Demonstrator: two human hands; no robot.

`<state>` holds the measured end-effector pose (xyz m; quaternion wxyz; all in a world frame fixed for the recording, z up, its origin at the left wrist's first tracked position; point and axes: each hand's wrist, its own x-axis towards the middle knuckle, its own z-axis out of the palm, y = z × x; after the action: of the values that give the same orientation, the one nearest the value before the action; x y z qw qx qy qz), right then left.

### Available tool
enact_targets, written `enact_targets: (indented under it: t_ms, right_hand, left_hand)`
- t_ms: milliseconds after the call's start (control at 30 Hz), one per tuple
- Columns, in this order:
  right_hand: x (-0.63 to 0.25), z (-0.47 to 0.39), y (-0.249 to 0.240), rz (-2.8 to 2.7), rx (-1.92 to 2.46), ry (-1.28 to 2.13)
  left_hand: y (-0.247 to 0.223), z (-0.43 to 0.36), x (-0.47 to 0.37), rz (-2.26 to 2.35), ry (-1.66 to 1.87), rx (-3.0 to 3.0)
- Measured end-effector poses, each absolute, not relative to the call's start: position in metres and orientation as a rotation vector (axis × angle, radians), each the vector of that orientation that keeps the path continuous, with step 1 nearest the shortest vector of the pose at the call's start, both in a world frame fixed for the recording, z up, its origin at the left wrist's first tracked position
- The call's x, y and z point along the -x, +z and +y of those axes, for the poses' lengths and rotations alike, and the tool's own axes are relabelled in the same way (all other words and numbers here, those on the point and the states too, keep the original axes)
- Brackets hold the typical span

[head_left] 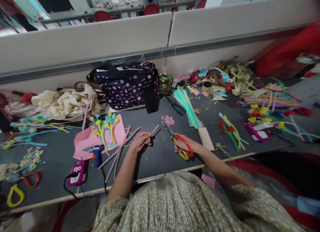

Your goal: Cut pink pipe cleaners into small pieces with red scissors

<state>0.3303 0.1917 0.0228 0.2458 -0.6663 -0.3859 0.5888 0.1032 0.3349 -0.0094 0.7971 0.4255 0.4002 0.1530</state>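
Observation:
My left hand (142, 140) is closed on a pink pipe cleaner (155, 129), whose end sticks out toward the right. In my right hand (183, 144) is a pair of scissors (189, 148) with red and yellow handles. Their blades are parted and point up and left, a short way from the pipe cleaner's tip. Just beyond the blades lies a small heap of cut pink pieces (168, 120). Several long pink pipe cleaners (117, 157) lie loose beside my left wrist.
A blue glue gun (97, 155) and pink paper (81, 142) with yellow stems lie to the left. Behind stand a dotted bag (122, 88) and a glass jar (165, 83). Green pipe cleaners (188, 106), pliers (178, 107) and red flowers (226, 128) lie to the right.

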Motion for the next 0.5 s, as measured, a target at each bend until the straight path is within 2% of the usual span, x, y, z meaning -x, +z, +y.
enact_targets:
  t_ms: [133, 267, 500]
  right_hand:
    - [-0.331, 0.192, 0.032, -1.265, 1.872, 1.530]
    - [-0.326, 0.192, 0.037, -1.165, 2.025, 1.546]
    - [-0.320, 0.193, 0.039, -1.158, 1.992, 1.557]
  left_hand:
    - [-0.008, 0.334, -0.105, 0.872, 0.327, -0.914]
    - [-0.008, 0.333, -0.108, 0.867, 0.327, -0.927]
    - [-0.008, 0.329, -0.120, 0.840, 0.303, -0.927]
